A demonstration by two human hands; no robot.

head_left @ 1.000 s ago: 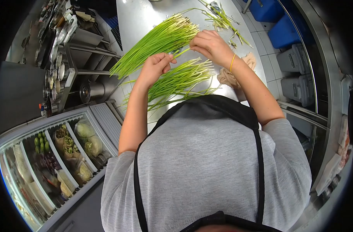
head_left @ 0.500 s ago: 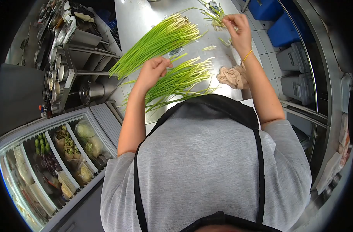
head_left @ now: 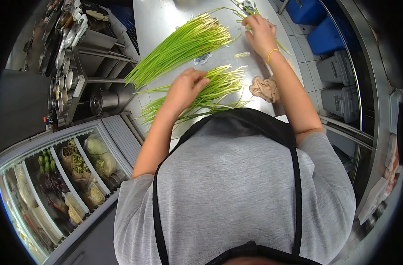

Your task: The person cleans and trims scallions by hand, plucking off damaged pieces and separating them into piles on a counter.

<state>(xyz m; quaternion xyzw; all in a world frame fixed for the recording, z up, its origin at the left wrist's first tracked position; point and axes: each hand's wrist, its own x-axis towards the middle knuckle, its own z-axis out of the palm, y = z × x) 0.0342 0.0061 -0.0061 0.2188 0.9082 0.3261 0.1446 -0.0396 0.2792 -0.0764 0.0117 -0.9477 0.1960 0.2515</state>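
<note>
Two piles of long thin green stalks with pale ends, like garlic chives or spring onions, lie on a steel table. My left hand [head_left: 189, 88] is curled over the nearer, looser stalks [head_left: 223, 84], thumb and fingers closed about some of them; the fingertips are partly hidden. Beyond it lies the larger pile of stalks [head_left: 179, 48], pale ends toward the upper right. At the table's right side, my right hand [head_left: 260, 33] has its fingers bent down by some loose green trimmings [head_left: 237, 15]. What its fingers pinch is hidden. A yellow band circles that wrist.
A crumpled beige cloth [head_left: 265, 89] lies by my right forearm. A small pale scrap [head_left: 242, 55] is on the steel table [head_left: 155, 11]. A glass-topped display fridge [head_left: 56, 185] stands at left, below racks of pans [head_left: 67, 75]. Blue bins [head_left: 327, 37] and grey bins [head_left: 338, 104] line the right.
My left hand has moved slightly down and right, onto the nearer stalks. My right hand has shifted left and turned its fingers downward; a green strip now shows beside it.
</note>
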